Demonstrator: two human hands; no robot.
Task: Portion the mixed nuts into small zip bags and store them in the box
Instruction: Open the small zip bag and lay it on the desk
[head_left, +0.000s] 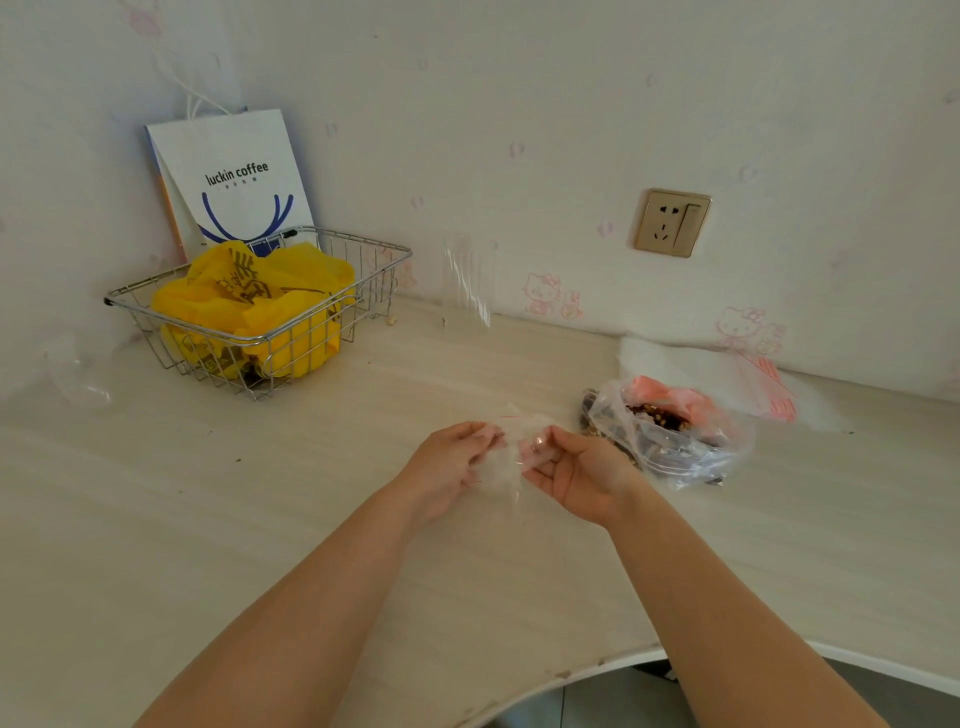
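Over the middle of the pale table, both hands hold one small clear zip bag (506, 457) with a red seal line. My left hand (452, 467) grips its left edge and my right hand (576, 470) pinches its right edge near the top. The bag looks empty. Just right of my right hand lies a clear plastic bag of mixed nuts (675, 431), open at the top, with a pink bag tucked in it. Behind it a stack of flat zip bags (727, 374) with red seals lies by the wall. A wire basket (363, 249) stands at the back left.
Yellow plastic bags (260, 306) fill the wire basket; a white coffee paper bag (234, 176) leans on the wall behind it. A clear tall plastic sleeve (470, 280) stands at the wall. Crumpled clear plastic (78, 374) lies far left. The table's curved front edge (623, 660) runs lower right.
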